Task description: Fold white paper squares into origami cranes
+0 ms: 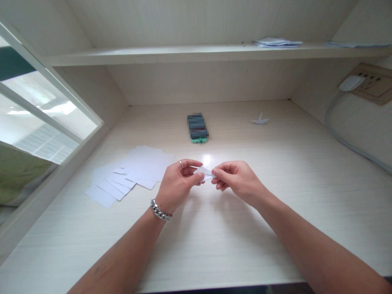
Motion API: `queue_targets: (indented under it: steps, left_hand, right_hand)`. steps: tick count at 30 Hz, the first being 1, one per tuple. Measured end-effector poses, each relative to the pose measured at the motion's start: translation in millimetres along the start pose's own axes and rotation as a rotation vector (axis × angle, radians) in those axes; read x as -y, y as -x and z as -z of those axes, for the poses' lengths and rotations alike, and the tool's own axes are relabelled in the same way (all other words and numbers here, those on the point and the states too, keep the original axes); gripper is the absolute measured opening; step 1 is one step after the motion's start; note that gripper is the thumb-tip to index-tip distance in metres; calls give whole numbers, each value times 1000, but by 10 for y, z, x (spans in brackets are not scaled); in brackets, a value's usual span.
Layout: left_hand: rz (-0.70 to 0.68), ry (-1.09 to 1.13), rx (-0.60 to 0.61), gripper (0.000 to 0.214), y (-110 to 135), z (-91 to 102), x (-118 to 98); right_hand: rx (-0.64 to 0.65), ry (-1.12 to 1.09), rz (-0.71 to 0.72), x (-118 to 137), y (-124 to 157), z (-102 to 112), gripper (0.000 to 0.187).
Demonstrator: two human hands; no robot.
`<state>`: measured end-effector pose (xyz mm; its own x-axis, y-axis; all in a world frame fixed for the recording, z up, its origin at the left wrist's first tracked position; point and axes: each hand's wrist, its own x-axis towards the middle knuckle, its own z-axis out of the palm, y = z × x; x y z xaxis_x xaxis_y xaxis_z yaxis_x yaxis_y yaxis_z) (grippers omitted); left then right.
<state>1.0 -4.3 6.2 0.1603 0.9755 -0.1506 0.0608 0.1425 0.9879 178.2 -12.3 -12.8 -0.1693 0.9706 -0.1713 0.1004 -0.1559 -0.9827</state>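
Observation:
A small piece of folded white paper (204, 172) is held just above the desk between my two hands. My left hand (180, 176), with a ring and a chain bracelet, pinches its left side between thumb and fingers. At the paper's right tip, my right hand (234, 175) grips with thumb and forefinger, the other fingers curled below. Fingers cover part of the folds. Left of my left hand lies a spread of loose white paper sheets (143, 163). Farther back on the desk sits a folded paper crane (261, 119).
Behind my hands lies a phone-like object (198, 128), blurred out, with a green edge. A shelf (171, 56) spans the back and carries a stack of papers (277, 42). At right, a white plug (352, 83) sits in a wall socket, its cable (346, 143) trailing down.

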Motion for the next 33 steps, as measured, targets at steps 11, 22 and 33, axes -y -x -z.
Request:
queue_targets:
  steps: [11,22,33]
  left_hand:
    - [-20,-56,19,26,3,-8,8]
    - [-42,-75,75,38,-21,17,50]
    - [-30,50,34,27,-21,-15,66]
  right_hand:
    - [57,32,18,-16,-12,-2,30]
    - [-80,162,126,-25,30,-65,27]
    - [-73,199,212,-23,76,-117,20]
